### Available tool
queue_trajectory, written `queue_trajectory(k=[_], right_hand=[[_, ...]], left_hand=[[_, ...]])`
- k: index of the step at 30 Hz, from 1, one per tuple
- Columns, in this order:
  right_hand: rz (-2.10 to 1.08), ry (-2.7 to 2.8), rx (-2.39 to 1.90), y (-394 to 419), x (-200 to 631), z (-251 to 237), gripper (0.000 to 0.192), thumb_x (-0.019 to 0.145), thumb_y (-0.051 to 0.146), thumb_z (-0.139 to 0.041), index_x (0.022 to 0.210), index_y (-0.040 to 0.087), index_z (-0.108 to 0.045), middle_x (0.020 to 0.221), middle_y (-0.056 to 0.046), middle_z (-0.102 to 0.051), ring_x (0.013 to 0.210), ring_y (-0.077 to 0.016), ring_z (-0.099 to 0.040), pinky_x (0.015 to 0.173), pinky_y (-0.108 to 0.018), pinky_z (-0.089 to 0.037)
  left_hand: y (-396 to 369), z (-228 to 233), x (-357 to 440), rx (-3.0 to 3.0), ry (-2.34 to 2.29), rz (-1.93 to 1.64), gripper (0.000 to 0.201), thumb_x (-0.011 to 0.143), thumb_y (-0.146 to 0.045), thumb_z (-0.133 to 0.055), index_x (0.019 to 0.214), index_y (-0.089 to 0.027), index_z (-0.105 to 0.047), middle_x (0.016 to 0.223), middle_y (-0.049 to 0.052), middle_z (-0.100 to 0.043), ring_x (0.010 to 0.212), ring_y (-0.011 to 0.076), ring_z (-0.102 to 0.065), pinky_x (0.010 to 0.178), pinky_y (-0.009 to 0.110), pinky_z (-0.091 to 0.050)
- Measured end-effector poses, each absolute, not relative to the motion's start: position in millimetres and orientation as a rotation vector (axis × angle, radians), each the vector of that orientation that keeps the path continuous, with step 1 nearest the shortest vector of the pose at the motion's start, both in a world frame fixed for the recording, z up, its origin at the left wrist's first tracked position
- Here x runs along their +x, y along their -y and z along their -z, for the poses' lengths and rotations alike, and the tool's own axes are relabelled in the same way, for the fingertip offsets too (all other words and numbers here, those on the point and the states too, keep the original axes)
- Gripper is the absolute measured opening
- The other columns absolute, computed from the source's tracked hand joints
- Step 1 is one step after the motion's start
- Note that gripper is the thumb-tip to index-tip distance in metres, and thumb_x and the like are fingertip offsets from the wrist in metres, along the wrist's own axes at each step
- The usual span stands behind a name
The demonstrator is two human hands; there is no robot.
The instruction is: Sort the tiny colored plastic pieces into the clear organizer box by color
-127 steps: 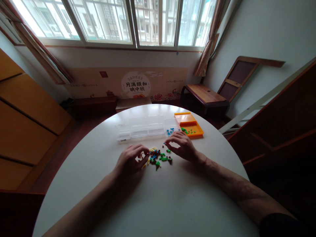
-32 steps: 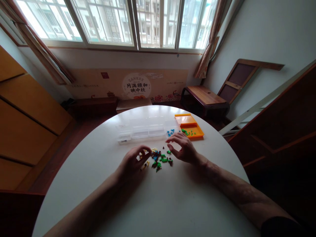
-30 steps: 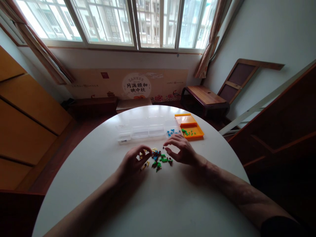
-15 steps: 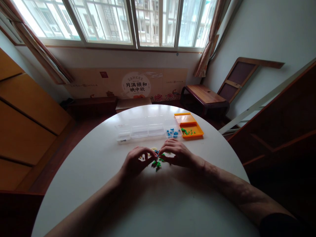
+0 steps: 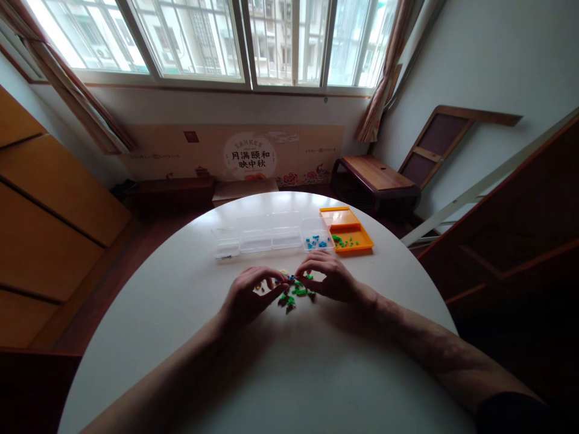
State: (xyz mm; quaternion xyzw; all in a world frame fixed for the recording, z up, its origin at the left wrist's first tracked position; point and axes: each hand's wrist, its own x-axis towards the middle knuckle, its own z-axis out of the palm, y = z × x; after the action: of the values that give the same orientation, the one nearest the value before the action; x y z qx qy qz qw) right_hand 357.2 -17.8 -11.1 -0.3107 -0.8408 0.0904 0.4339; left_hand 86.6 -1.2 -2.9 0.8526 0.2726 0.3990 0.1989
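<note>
A small loose pile of toy bricks lies on the white table between my hands, with green bricks (image 5: pixel 300 290) at its near side and blue, yellow and dark ones behind. My left hand (image 5: pixel 251 294) is at the pile's left edge, thumb and forefinger closed in a pinch; whatever is between them is too small to name. From the right, my right hand (image 5: pixel 331 278) reaches over the pile with bent fingers, its fingertips low by the blue and dark bricks. Whether a piece sits in those fingertips is hidden. The two hands are slightly apart.
Behind the pile stands a clear plastic box (image 5: pixel 256 243) with compartments; blue bricks (image 5: pixel 318 243) lie in its right one. Beside it, an orange tray (image 5: pixel 367 246) holds small green pieces (image 5: pixel 346 242). The round white table (image 5: pixel 172 301) has a wooden stool (image 5: pixel 375 173) beyond it.
My right hand has drawn back slightly up and to the right, away from my left fingertips. More of the green bricks show beneath it. The left hand is nearly still.
</note>
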Motion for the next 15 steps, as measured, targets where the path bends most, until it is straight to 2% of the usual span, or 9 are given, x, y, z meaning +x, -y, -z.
queue_trajectory(k=[6,10,15], right_hand=[[0.003,1.817,-1.114,8.6,375.9,15.4,0.008,0.103,0.026,-0.074,0.095,0.024,-0.076,0.089,-0.002,-0.077,0.086,-0.0216,-0.069,0.091,-0.039,-0.052],[0.125,1.683,-1.335,0.7,390.1,20.2,0.013,0.103,0.03,-0.073,0.093,0.023,-0.076,0.082,-0.002,-0.074,0.078,-0.0225,-0.064,0.086,-0.04,-0.05],[0.142,1.656,-1.437,-3.0,395.9,23.8,0.013,0.102,0.033,-0.072,0.1,0.022,-0.078,0.087,-0.004,-0.076,0.079,-0.024,-0.065,0.089,-0.042,-0.05]], left_hand=[[-8.7,5.7,70.3,2.556,-0.917,-1.008,0.008,0.101,-0.028,-0.07,0.101,-0.023,-0.077,0.1,0.004,-0.078,0.084,0.0176,-0.07,0.083,0.032,-0.056],[-10.2,8.0,63.9,2.61,-0.948,-0.915,0.011,0.099,-0.028,-0.069,0.101,-0.025,-0.079,0.101,0.004,-0.077,0.088,0.0194,-0.07,0.084,0.033,-0.053],[-11.0,11.5,64.0,2.677,-0.915,-0.901,0.012,0.099,-0.027,-0.07,0.104,-0.027,-0.082,0.104,0.004,-0.077,0.087,0.0189,-0.071,0.086,0.034,-0.051]])
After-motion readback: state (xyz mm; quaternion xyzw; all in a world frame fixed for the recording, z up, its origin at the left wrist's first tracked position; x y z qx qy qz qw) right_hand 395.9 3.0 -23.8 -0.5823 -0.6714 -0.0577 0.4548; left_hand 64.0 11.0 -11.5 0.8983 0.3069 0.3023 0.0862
